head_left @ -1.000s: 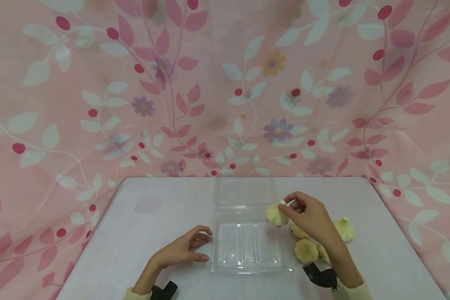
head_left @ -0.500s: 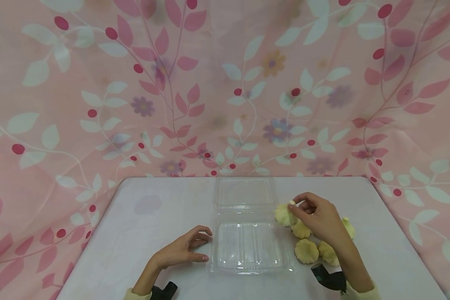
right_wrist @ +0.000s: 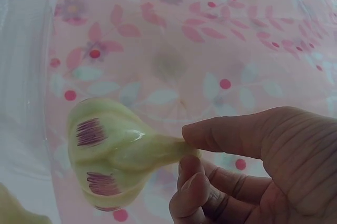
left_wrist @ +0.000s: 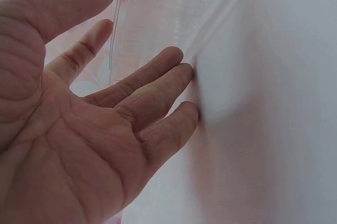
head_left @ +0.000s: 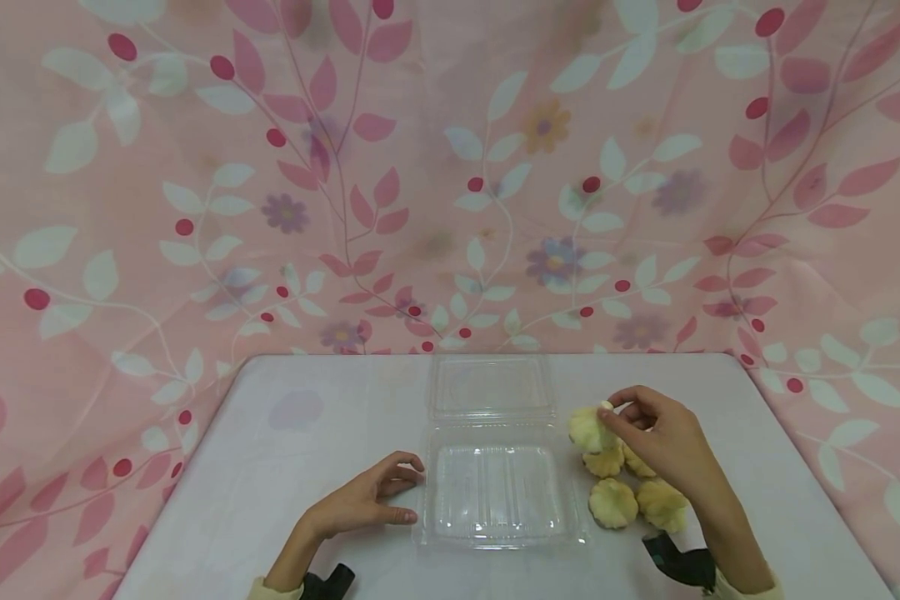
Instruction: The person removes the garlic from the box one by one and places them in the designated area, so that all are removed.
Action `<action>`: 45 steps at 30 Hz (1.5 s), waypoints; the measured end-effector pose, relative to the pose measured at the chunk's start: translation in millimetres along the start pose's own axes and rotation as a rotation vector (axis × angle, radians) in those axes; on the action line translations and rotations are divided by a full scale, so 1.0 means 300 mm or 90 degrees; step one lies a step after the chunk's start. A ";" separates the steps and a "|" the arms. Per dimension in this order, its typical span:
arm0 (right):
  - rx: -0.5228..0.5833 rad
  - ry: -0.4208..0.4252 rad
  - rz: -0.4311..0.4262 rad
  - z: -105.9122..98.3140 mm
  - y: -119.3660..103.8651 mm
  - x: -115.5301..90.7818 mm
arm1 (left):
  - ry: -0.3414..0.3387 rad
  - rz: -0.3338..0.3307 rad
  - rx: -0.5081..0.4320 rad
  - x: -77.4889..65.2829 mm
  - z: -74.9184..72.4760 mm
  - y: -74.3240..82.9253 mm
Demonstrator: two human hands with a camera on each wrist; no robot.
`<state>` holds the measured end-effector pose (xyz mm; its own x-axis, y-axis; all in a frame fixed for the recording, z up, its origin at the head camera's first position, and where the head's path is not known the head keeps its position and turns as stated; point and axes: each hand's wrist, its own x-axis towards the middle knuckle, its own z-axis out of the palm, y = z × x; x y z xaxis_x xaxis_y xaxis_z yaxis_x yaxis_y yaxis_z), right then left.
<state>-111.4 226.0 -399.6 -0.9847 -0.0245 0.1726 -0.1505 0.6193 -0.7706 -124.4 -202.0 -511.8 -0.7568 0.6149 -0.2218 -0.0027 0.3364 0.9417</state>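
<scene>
My right hand (head_left: 663, 442) pinches a pale yellow-green garlic bulb (head_left: 589, 428) by its stem, thumb against fingers. Purple strokes mark the bulb (right_wrist: 108, 155) in the right wrist view. It appears above and partly in front of other garlic bulbs (head_left: 612, 503) to the right of a clear plastic clamshell container (head_left: 502, 537). The container lies with its lid folded back, and no garlic shows inside. At the container's left side is my left hand (head_left: 363, 496), its fingers loosely bent and holding nothing. Its fingertips (left_wrist: 184, 71) are at or very near the container's edge; contact is unclear.
The container's lid (head_left: 491, 385) extends toward the far edge of the white table (head_left: 270, 475). A pink floral cloth (head_left: 435, 208) hangs behind the table. Each wrist carries a black camera mount (head_left: 678, 562).
My right hand has moved to the right with the garlic bulb, from near the container's right edge to the other bulbs. My left hand and the container have stayed in place.
</scene>
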 end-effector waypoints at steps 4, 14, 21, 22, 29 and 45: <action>-0.004 -0.001 0.019 -0.014 0.003 -0.007 | 0.000 0.000 0.000 0.000 -0.001 -0.005; -0.027 0.012 0.039 -0.051 0.032 -0.020 | 0.003 0.001 -0.002 -0.003 0.000 -0.005; -0.037 0.019 0.044 -0.080 0.060 -0.026 | 0.004 -0.001 0.004 -0.002 -0.001 -0.009; -0.037 0.019 0.047 -0.084 0.064 -0.028 | 0.004 -0.001 0.007 -0.003 -0.001 -0.009; -0.048 0.014 0.065 -0.106 0.084 -0.036 | 0.004 0.002 0.006 -0.005 -0.004 -0.004; -0.072 0.010 0.103 -0.161 0.129 -0.060 | 0.003 0.003 -0.001 0.000 0.001 0.005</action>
<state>-95.2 288.2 -402.9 -0.9936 0.0945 0.0625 0.0215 0.6989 -0.7149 -124.3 -201.4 -510.6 -0.7596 0.6134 -0.2163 0.0003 0.3329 0.9430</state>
